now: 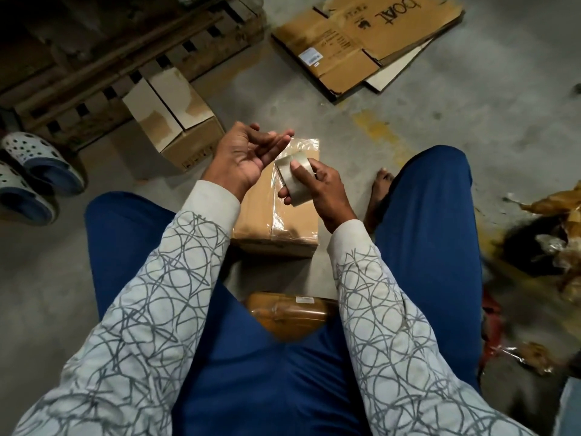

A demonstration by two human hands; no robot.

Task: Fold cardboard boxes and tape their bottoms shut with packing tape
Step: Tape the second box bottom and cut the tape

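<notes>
A small folded cardboard box (276, 212) lies on the concrete floor between my knees, with clear tape running along its top seam. My right hand (317, 190) grips a roll of packing tape (290, 174) just above the box, thumb pressed on the roll's outer face. My left hand (251, 155) hovers palm-up beside the roll, fingers loosely spread, its fingertips close to the tape's free end. Whether they touch it I cannot tell.
Another box (176, 121) with open flaps sits to the far left by a wooden pallet (103, 55). Flattened cardboard sheets (361, 42) lie at the back right. Sandals (31, 177) are at the left, crumpled tape scraps (553, 234) at the right. A brown packet (289, 313) lies near my lap.
</notes>
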